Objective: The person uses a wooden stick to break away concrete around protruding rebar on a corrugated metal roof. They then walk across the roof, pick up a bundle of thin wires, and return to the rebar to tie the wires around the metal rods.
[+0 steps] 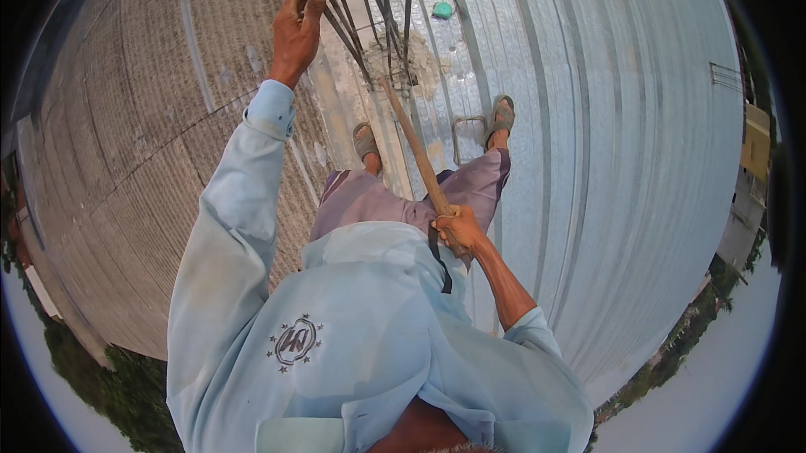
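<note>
My left hand (300, 29) is raised at the upper left, with its fingers closed around one of several dark steel reinforcing bars (340, 29). The bars rise at a slant from a rough, broken concrete patch (428, 67). Low in front of my body, my right hand (457, 229) is closed around a long wooden stick (413, 141). Its far end reaches the foot of the bars; I cannot tell whether a tool head is fixed there. A dark strap (441, 260) hangs beside my right hand.
I stand between a brown corrugated roof (143, 117) on the left and a silvery ribbed metal roof (604, 159) on the right. Near my right sandal (500, 120) lies a bent steel stirrup (456, 141). Farther off sits a small teal object (442, 10), perhaps a tape measure.
</note>
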Available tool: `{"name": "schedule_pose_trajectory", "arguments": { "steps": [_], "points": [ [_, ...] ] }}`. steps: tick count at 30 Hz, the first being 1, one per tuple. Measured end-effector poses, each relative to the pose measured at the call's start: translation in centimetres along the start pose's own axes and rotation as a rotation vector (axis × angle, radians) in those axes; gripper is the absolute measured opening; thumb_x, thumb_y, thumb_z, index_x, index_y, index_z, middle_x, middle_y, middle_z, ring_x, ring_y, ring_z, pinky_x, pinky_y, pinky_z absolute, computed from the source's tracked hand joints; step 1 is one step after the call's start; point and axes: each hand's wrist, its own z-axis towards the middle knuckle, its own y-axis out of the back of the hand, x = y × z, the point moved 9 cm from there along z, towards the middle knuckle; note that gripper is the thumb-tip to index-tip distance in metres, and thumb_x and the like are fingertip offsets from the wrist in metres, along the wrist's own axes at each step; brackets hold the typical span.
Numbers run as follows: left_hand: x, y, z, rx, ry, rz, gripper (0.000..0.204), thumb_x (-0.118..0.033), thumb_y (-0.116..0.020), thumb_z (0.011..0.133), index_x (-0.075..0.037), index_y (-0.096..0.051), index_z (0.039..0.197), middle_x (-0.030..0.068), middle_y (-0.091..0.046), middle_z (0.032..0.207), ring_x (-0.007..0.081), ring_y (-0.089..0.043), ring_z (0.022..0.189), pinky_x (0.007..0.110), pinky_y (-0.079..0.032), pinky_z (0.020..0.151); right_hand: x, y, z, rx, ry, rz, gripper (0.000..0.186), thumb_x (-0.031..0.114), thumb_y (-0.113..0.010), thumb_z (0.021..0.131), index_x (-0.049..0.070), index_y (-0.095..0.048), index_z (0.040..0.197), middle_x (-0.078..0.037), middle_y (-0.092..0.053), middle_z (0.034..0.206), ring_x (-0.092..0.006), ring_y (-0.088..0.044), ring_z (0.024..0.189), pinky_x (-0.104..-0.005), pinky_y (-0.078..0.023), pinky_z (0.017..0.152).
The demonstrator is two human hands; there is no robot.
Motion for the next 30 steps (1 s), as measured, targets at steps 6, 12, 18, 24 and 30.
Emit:
{"name": "schedule_pose_trajectory", "arguments": {
  "steps": [6, 12, 18, 24, 30],
  "points": [
    [1.2, -1.0, 0.3, 0.044, -0.02, -0.032, 0.058, -0.056, -0.05, 0.098, -0.003, -0.059, 0.118, 0.0149, -0.066, 0.108, 0.0266, -0.062, 0.102, 0.038, -0.047, 0.089, 0.7, -0.9, 5.7, -0.038, 0.044, 0.159, 0.012, 0.006, -0.069, 0.077, -0.004, -0.063, 0.077, -0.008, -0.06, 0.062, -0.0148, -0.055, 0.047, -0.031, -0.043, 0.039],
    [1.6, -1.0, 0.0, 0.067, 0.039, -0.067, 0.056, -0.055, -0.047, 0.1, -0.003, -0.058, 0.117, 0.0139, -0.065, 0.107, 0.0263, -0.062, 0.101, 0.039, -0.047, 0.089, 1.2, -1.0, 4.9, -0.05, 0.038, 0.102, 0.013, 0.008, -0.069, 0.076, -0.004, -0.064, 0.075, -0.008, -0.06, 0.062, -0.0158, -0.056, 0.047, -0.0303, -0.045, 0.04],
    [1.8, -1.5, 0.0, 0.039, 0.06, -0.062, 0.045, -0.047, -0.044, 0.104, -0.005, -0.056, 0.116, 0.0072, -0.062, 0.105, 0.0163, -0.058, 0.097, 0.033, -0.049, 0.084, 0.9, -1.8, 5.8, -0.073, -0.004, 0.188, 0.015, 0.011, -0.071, 0.075, -0.002, -0.064, 0.078, -0.008, -0.06, 0.062, -0.0156, -0.056, 0.047, -0.0297, -0.046, 0.041],
    [2.4, -1.7, 0.1, 0.019, 0.074, -0.088, 0.049, -0.046, -0.047, 0.103, -0.001, -0.056, 0.12, 0.0127, -0.064, 0.107, 0.0214, -0.062, 0.1, 0.036, -0.049, 0.088, 1.7, -1.2, 3.7, -0.046, 0.01, 0.156, 0.013, 0.01, -0.069, 0.076, -0.002, -0.064, 0.079, -0.007, -0.06, 0.062, -0.0149, -0.056, 0.046, -0.0294, -0.045, 0.04],
    [2.5, -1.9, -0.4, -0.044, 0.143, -0.117, 0.05, -0.043, -0.051, 0.102, 0.003, -0.054, 0.122, 0.0162, -0.063, 0.108, 0.0223, -0.063, 0.102, 0.033, -0.05, 0.089, -0.2, -0.1, 2.9, -0.038, 0.018, 0.189, 0.014, 0.01, -0.068, 0.078, -0.002, -0.062, 0.076, -0.007, -0.06, 0.062, -0.0144, -0.055, 0.045, -0.0292, -0.042, 0.038]
  ]
}}
